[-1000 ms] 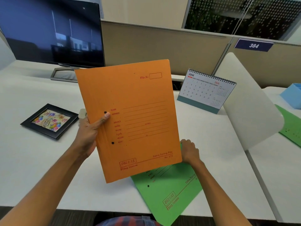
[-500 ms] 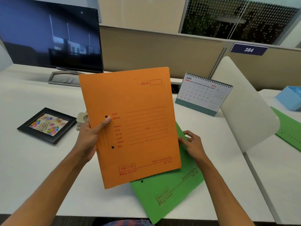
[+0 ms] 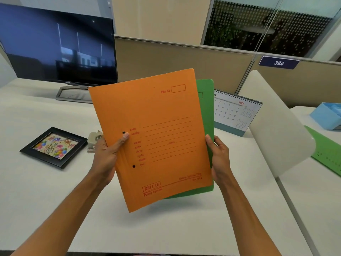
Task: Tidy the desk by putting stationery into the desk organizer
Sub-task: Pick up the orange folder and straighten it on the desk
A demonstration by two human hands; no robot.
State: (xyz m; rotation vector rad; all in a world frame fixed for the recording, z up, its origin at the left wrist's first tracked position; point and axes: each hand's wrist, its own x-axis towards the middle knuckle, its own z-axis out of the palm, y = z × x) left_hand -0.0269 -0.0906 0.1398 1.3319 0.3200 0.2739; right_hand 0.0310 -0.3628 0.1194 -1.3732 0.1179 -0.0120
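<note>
An orange file folder [image 3: 158, 137] is held upright above the white desk [image 3: 36, 191]. My left hand [image 3: 107, 156] grips its left edge, thumb on the front. Behind it stands a green file folder [image 3: 207, 111], of which only the right strip and bottom edge show. My right hand [image 3: 219, 159] grips the right side of both folders, thumb on the orange one. A light blue box [image 3: 326, 115], possibly the organizer, sits at the far right on the neighbouring desk.
A monitor [image 3: 59, 47] stands at the back left. A black picture frame [image 3: 53, 146] and a beige hole punch [image 3: 95, 139] lie left of my hands. A desk calendar [image 3: 238, 111], a white curved divider [image 3: 276, 122] and another green folder [image 3: 326, 150] are on the right.
My right hand has lifted the green folder off the desk and brought it up behind the orange one. Both hands now hold the pair together, slightly higher.
</note>
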